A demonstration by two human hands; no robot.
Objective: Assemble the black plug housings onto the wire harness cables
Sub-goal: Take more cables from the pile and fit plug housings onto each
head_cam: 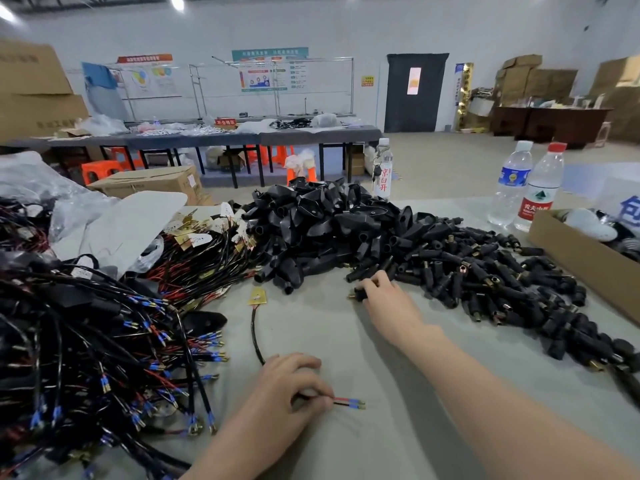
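Observation:
My left hand [289,386] pinches the red and black wire ends of one harness cable [255,337] near the table's front. The blue crimp terminals [355,403] stick out to the right of my fingers. The cable runs away from me to a small gold board [257,295]. Farther out, my right hand [384,299] grips a small black plug connector [358,294] with a brass tip, at the edge of a heap of like connectors [485,278]. A mound of larger black plug housings [329,223] lies behind.
A tangle of wire harnesses [104,341] fills the left of the grey table [398,427]. An open cardboard box [585,258] stands at the right edge, with two water bottles [526,185] behind it and a third bottle [382,168] past the housings. Plastic bags lie at far left.

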